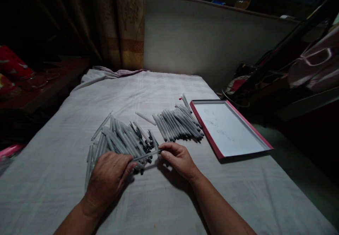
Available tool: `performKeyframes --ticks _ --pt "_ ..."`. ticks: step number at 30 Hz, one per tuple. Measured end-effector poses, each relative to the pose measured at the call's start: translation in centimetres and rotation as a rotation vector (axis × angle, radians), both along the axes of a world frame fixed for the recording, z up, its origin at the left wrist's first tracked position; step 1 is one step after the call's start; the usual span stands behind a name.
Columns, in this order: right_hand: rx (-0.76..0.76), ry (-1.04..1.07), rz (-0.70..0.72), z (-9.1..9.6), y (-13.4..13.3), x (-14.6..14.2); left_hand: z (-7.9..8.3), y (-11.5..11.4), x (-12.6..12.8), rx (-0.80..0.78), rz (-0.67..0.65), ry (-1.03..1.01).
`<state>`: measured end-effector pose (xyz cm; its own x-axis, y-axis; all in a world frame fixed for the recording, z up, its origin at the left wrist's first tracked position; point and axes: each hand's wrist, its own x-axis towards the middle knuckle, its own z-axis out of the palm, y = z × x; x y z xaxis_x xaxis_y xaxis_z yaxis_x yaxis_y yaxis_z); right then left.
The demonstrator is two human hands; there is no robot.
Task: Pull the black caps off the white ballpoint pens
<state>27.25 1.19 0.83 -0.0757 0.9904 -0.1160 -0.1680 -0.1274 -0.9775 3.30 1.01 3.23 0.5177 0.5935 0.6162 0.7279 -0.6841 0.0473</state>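
Note:
A translucent pen barrel [147, 155] is stretched level between my two hands. My left hand [109, 173] is closed around its left end, thumb and fingers pinching it. At the barrel's other end, my right hand [178, 157] pinches the tip between thumb and fingertips; a small dark part shows there, mostly hidden. Behind my left hand lies a loose heap of pen barrels [122, 137], with small black pen parts [147, 146] scattered at its right side. A row of pens with dark ends [177, 123] lies farther right, roughly side by side.
To the right sits a shallow box lid [234, 129] with pink-red sides and a white inside. A white checked cloth [169, 199] covers the table. Beyond are a pale wall [180, 40] and a brown curtain [127, 23]. A single barrel [145, 118] lies between the piles.

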Motion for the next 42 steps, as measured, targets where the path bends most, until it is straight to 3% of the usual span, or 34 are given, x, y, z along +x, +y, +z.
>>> performKeyframes --ticks 12,22,27,42 --pt "-0.032 -0.049 -0.018 0.67 0.07 -0.07 -0.38 -0.06 0.0 -0.01 -0.015 -0.001" --pt "0.058 -0.153 -0.04 0.56 0.06 -0.07 -0.24 -0.05 0.0 -0.026 -0.012 -0.002" --pt "0.029 -0.046 0.014 0.45 -0.04 -0.04 -0.32 -0.01 -0.1 -0.033 -0.018 -0.014" --pt "-0.007 -0.032 -0.05 0.91 -0.11 -0.18 -0.12 0.16 -0.22 -0.101 -0.053 -0.022"
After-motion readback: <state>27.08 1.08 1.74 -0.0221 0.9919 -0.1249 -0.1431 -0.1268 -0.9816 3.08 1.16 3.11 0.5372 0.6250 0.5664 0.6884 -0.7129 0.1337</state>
